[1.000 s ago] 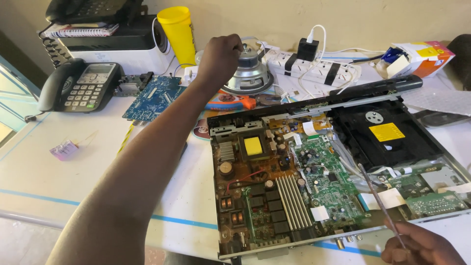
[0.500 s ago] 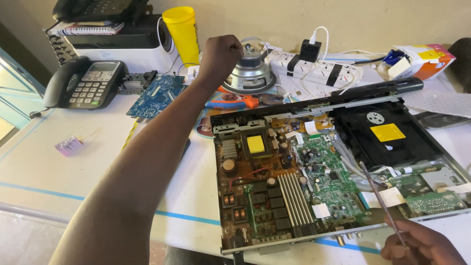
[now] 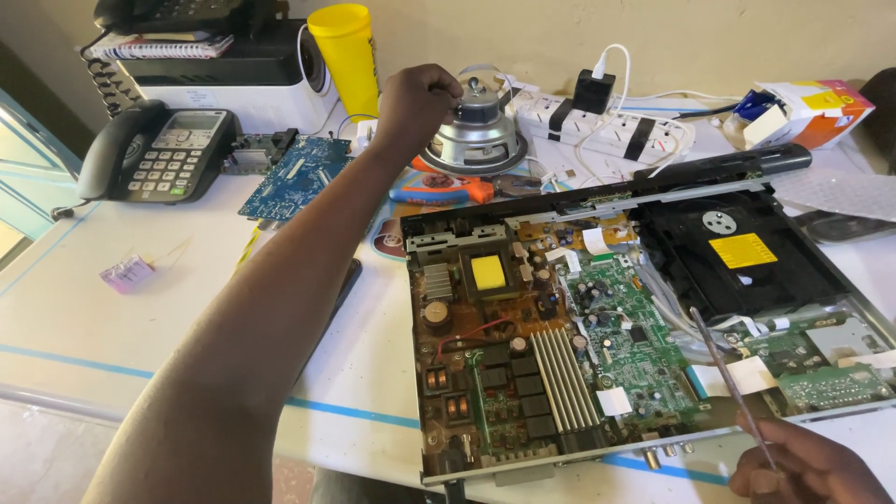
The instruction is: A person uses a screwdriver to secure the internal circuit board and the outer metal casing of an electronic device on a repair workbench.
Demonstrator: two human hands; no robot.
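While the left hand (image 3: 420, 101) reached far across the white table (image 3: 84, 345), its fingers were curled together against the rim of a round silver loudspeaker driver (image 3: 478, 138) that sat face down near the back of the table, beside a white power strip (image 3: 597, 129); whether they truly gripped it could not be told. At the lower right edge, the right hand (image 3: 810, 467) had its fingers pinched on a thin grey metal rod-like tool (image 3: 728, 387), whose tip hung over the opened disc player chassis with green and brown circuit boards (image 3: 560, 355). A tall yellow plastic cup (image 3: 345, 56), a loose blue circuit board (image 3: 294, 175) and a dark desk telephone (image 3: 159, 154) stood left of the loudspeaker.
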